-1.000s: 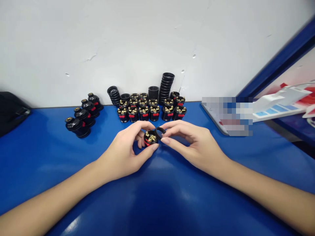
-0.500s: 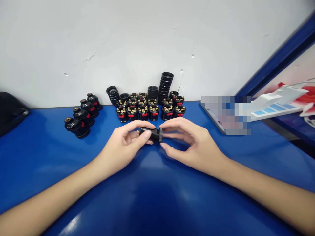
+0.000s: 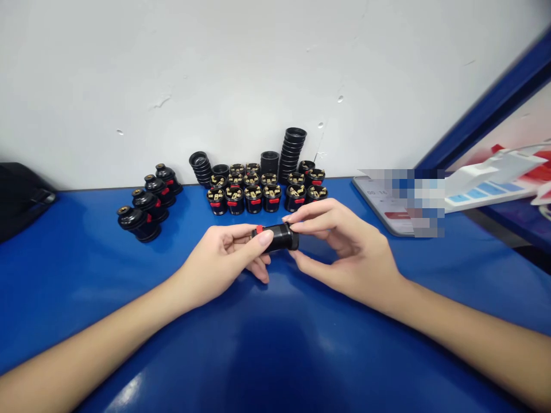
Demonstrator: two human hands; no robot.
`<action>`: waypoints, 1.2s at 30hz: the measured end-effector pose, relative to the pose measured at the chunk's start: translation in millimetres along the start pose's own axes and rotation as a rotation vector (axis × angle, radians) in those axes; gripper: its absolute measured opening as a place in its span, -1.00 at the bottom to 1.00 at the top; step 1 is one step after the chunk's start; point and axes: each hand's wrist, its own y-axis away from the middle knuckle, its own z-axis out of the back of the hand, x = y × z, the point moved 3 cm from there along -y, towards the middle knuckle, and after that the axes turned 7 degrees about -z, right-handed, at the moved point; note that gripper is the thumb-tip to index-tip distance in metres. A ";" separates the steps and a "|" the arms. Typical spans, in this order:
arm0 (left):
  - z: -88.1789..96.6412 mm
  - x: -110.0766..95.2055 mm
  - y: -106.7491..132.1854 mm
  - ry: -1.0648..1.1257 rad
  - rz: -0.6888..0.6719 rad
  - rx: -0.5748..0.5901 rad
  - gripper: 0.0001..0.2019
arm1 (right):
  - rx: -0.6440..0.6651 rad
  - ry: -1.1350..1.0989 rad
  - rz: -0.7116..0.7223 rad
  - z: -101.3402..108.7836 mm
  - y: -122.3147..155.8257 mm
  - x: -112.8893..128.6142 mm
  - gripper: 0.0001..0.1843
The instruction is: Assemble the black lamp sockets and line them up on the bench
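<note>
One second on, your left hand (image 3: 221, 255) grips the socket (image 3: 280, 237) sideways over the bench (image 3: 275, 338) while your right hand (image 3: 353, 249) pinches the ring (image 3: 294, 237), now at its end instead of beside it, so fitting's kinda underway.

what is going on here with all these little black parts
A person is handling one part over a blue table. The left hand holds a black cylinder tipped on its side, and the right hand has its fingers on the black ring at one end. Beyond the hands stand rows of black parts with brass-coloured contacts. Four black pieces with narrow tops stand to the left.
</note>
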 end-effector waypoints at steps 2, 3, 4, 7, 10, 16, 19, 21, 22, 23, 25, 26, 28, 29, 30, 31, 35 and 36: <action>1.0 0.0 -0.2 -0.005 0.035 0.009 -0.51 | 0.000 0.064 0.039 0.4 -0.1 1.1 -0.58; 1.4 0.3 -0.2 -0.006 0.056 0.017 -0.49 | 0.004 0.095 0.063 0.6 -0.2 2.4 -0.59; 1.8 0.6 -0.2 -0.003 0.078 0.026 -0.46 | 0.010 0.124 0.094 0.8 -0.4 4.2 -0.60; 1.9 1.2 0.3 0.038 0.136 0.061 -0.41 | 0.023 0.192 0.204 1.7 -0.9 11.5 -0.61; 2.1 1.0 1.2 0.069 0.141 0.079 -0.42 | 0.022 0.228 0.251 2.4 -1.4 15.2 -0.60; 7.5 3.9 2.8 -0.215 -0.158 -0.019 -0.64 | 0.026 0.126 0.042 2.2 -1.0 3.7 -0.60; 9.9 2.2 5.5 -0.470 -0.438 -0.084 -0.53 | 0.044 -0.042 -0.121 -0.1 -0.5 -2.5 -0.62; 9.8 -0.2 7.8 -0.595 -0.587 -0.090 -0.57 | 0.039 -0.118 -0.215 -1.6 -0.5 -4.8 -0.64; 9.7 -1.4 8.7 -0.636 -0.634 -0.091 -0.58 | 0.035 -0.140 -0.247 -2.2 -0.6 -5.2 -0.65; 9.6 -2.6 9.3 -0.666 -0.663 -0.092 -0.58 | 0.032 -0.157 -0.269 -2.7 -0.9 -5.4 -0.66; 8.7 -4.6 9.6 -0.689 -0.677 -0.070 -0.53 | 0.029 -0.176 -0.290 -3.4 -1.4 -5.2 -0.68; 8.0 -5.3 9.5 -0.682 -0.667 -0.053 -0.49 | 0.027 -0.181 -0.296 -3.6 -1.6 -5.1 -0.68; 7.0 -6.1 8.9 -0.653 -0.619 -0.041 -0.53 | 0.023 -0.186 -0.305 -3.9 -1.7 -5.4 -0.69; 6.8 -6.1 8.6 -0.637 -0.590 -0.048 -0.60 | 0.021 -0.188 -0.305 -3.9 -1.7 -5.5 -0.69; 6.9 -5.9 8.5 -0.618 -0.567 -0.062 -0.66 | 0.021 -0.190 -0.302 -4.0 -1.6 -5.7 -0.69; 7.1 -5.4 8.4 -0.601 -0.548 -0.076 -0.70 | 0.023 -0.190 -0.297 -4.1 -1.5 -5.9 -0.68; 8.4 -0.3 8.7 -0.527 -0.545 -0.064 -0.70 | 0.035 -0.191 -0.300 -4.3 -1.4 -7.8 -0.68; 9.0 1.2 8.9 -0.512 -0.569 -0.056 -0.64 | 0.035 -0.198 -0.310 -4.3 -1.3 -8.4 -0.69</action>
